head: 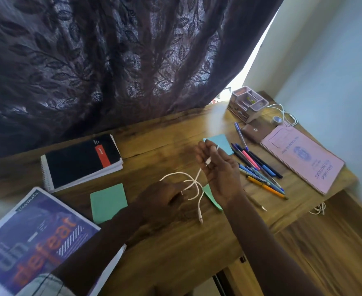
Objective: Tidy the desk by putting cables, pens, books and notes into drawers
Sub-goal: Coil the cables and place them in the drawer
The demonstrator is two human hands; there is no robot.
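Note:
A white cable (192,188) loops over the middle of the wooden desk (175,242). My right hand (217,167) is raised just above the desk and pinches one plug end of it. My left hand (163,197) rests on the desk and grips a loop of the same cable; the other plug trails toward me. Several pens (259,169) lie in a pile right of my right hand. A black spiral notebook (81,161) sits at the back left, a purple book (32,238) at the near left, a pink booklet (304,159) at the right. Green notes (108,202) and a blue note (220,142) lie flat.
A dark curtain (111,60) hangs behind the desk. A pink desk organiser (248,103), a brown pouch (257,130), a tape roll (277,120) and a second white cable (287,116) sit at the far right corner. Another cable (319,209) hangs at the desk's right edge.

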